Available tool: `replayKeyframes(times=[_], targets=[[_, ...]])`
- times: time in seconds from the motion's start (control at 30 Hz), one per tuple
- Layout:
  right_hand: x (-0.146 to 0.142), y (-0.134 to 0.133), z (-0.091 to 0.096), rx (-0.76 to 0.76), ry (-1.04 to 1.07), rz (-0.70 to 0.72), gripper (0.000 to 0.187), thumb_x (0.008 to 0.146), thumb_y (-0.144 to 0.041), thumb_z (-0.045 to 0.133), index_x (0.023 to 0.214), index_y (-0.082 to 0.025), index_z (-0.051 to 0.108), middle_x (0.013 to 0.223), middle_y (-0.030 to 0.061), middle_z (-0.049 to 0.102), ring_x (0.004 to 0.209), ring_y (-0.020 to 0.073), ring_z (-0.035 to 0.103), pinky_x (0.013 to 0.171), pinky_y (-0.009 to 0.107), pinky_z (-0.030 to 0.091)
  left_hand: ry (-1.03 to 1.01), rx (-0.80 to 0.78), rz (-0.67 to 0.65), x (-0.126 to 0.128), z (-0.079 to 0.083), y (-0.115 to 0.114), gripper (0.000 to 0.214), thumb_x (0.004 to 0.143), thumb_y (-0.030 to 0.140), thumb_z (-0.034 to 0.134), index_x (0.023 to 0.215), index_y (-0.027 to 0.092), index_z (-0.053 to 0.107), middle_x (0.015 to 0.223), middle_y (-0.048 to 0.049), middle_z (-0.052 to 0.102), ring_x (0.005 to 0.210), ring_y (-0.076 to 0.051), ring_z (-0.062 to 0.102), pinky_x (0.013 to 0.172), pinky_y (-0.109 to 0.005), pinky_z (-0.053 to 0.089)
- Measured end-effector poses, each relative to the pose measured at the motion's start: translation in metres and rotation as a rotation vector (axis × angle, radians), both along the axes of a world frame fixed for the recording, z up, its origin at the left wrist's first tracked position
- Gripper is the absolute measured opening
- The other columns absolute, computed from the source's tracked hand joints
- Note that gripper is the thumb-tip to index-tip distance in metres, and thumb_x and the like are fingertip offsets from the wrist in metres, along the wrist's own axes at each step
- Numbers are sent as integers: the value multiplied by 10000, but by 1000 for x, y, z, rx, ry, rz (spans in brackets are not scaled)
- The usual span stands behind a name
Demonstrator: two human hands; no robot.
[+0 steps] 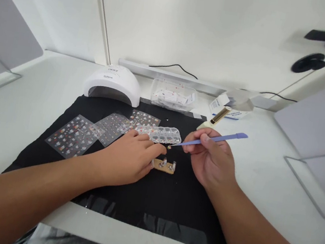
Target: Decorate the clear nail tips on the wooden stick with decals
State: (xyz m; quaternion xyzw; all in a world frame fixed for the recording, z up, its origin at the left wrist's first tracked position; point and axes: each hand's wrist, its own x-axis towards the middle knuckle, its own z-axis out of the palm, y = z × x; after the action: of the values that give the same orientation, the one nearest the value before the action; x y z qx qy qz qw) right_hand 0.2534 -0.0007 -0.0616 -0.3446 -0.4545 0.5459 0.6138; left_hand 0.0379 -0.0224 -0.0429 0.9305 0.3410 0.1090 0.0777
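My right hand (210,159) is closed around a thin purple tool (224,139), whose tip points left at a tiny bead near my left fingertips. My left hand (131,158) rests on the black mat (153,202) with its fingers pinched together at that same small spot; what they pinch is too small to name. Just below the fingertips lies a small wooden holder (164,166) with clear nail tips standing on it. A clear compartment box of small gems (162,134) sits just behind my left hand.
Several nail sticker sheets (73,136) lie on the mat's left. A white nail lamp (113,84) stands behind them. A clear plastic tub (172,95), a small bottle (216,120) and a white box (218,103) sit at the back. Grey panels flank the table.
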Motion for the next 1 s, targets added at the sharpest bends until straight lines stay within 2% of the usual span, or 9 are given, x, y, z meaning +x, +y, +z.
replayKeyframes(times=[0.33,0.7,0.87,1.0], targets=[[-2,-3,-1,-21,0,5,79,774,-256,696,719,-199,686,561,-6,653,508,111,578,509,224,434,-65,-39,13,-1,-4,-1,269,910,104,554,1172,165,548,1036,-63,700,963,-249,660,867,-399,497],[-1,-4,-4,-29,27,25,112,762,-290,727,718,-198,681,581,-22,632,507,111,562,505,235,432,-123,-99,61,-3,-7,-1,229,912,124,542,1136,155,574,970,-61,702,904,-234,656,874,-417,507],[-3,-14,9,-8,16,57,119,796,-310,715,741,-209,686,532,-30,595,542,136,561,570,271,458,-138,-141,85,-6,-8,-1,169,906,167,548,1073,161,569,945,-57,694,918,-235,645,847,-404,504],[-5,-9,20,14,-10,182,121,817,-312,723,771,-204,695,551,-29,603,559,131,570,594,272,450,-172,-174,97,-8,-9,-1,146,893,166,555,1039,177,557,905,-40,689,863,-218,639,820,-385,494]])
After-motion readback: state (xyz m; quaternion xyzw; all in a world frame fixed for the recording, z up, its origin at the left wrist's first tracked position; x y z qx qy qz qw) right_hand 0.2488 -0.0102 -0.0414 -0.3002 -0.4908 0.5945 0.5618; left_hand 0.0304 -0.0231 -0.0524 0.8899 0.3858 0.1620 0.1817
